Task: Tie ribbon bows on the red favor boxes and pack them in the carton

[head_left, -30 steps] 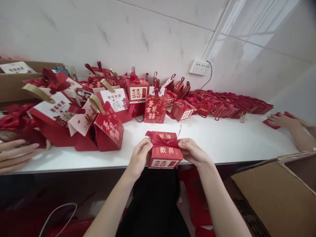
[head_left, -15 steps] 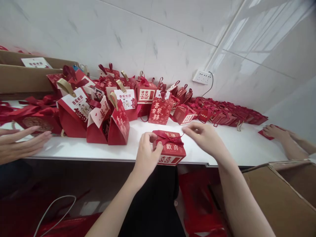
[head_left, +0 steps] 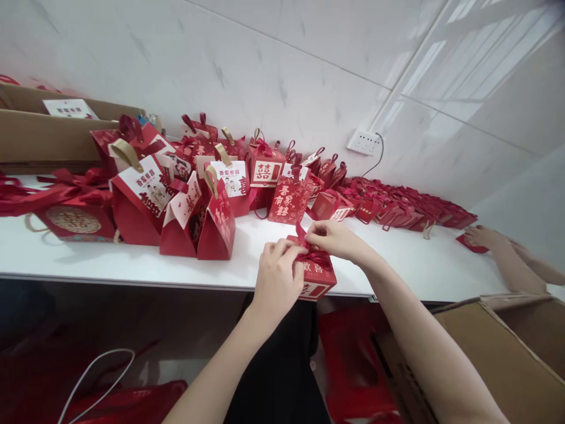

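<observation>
A small red gift box (head_left: pixel 321 278) with white lettering and a cream label on its front sits at the table's front edge. Dark red ribbon (head_left: pixel 318 257) is tied across its top. My left hand (head_left: pixel 279 272) is closed at the box's left side, thumb and forefinger pinching the ribbon near the knot. From the right, my right hand (head_left: pixel 336 240) pinches ribbon above the box top, and a piece of it stands up between the two hands. My fingers partly cover the lid and the knot.
Peaked red gift boxes (head_left: pixel 145 200) stand on the white table (head_left: pixel 247 268) to the left, with rows of red boxes (head_left: pixel 410 200) along the wall. Another person's hands (head_left: pixel 489 238) touch a red piece at far right. Cardboard boxes (head_left: pixel 498 347) flank both ends; a wall socket (head_left: pixel 364 142) is behind.
My right hand has moved left from a stretched ribbon end to above the knot, and my left hand has shifted onto the bow. Another person's hand at the far left has left the view.
</observation>
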Demonstrator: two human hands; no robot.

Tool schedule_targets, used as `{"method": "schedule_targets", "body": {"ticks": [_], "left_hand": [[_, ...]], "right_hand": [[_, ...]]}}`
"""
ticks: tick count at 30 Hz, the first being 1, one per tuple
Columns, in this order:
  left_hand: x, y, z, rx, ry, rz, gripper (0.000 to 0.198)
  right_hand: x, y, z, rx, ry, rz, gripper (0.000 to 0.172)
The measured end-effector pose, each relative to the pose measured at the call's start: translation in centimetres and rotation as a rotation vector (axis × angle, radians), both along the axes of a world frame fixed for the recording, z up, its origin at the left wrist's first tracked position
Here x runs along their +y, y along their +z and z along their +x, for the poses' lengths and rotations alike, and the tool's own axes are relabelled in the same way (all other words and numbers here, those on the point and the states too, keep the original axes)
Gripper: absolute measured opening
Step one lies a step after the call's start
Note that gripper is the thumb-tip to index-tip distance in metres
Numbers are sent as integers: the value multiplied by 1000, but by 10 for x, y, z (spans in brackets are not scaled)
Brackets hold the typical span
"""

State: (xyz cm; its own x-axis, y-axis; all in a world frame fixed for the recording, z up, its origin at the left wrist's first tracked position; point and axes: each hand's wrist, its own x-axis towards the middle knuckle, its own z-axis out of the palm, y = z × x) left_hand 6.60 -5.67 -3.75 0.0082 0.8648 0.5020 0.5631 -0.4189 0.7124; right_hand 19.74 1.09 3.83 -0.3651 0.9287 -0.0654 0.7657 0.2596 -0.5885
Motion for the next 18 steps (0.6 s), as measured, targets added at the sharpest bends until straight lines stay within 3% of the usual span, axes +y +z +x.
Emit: {"method": "schedule_targets", "body": {"ticks": [7,11,13,18], "left_hand": [[4,-4,-4,18,-45,72,36],[6,-1,-6,60,-93,30,37],[7,1,-7,73,-108,13,37],[6,5,-8,117,-111,12,37]], "right_hand": [[-10,-10,10,-65,24,237,13],[-21,-20,36,63,-147,298,27],[-22,-27,51,120,-173,197,34],[-14,-33,76,386,36,-164,39]]}}
